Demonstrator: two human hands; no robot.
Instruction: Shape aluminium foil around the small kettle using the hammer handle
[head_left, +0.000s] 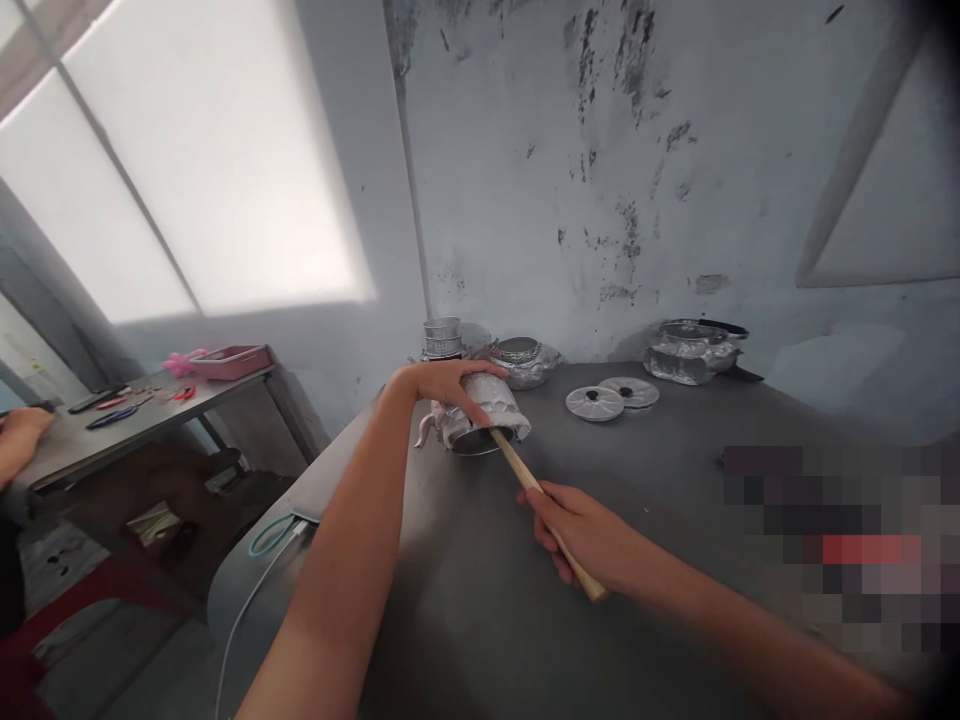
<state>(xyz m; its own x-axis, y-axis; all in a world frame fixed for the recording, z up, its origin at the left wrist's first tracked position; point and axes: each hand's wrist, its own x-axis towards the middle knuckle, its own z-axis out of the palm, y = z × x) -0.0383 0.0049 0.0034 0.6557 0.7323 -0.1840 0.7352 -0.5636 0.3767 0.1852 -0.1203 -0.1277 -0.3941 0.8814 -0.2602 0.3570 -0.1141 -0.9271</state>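
Note:
Ahead on the dark table lies a foil-wrapped pot (495,393), tilted so that its mouth faces me. Over its top and near side my left hand (450,384) is closed, thumb close to the rim. A light wooden stick (517,462) is gripped in my right hand (574,525), its near end poking out below the fist. The stick's far end meets the pot's mouth; what is at that end is hidden. Whether it touches the inside of the pot cannot be seen.
Behind stand stacked metal strainers (442,336), another foil-wrapped pot (519,362) and a foil-covered pan (682,355). Two foil-covered lids (595,403) lie right of the pot. A white cable (251,598) crosses the left edge. Another person's hand (22,440) rests at a side table.

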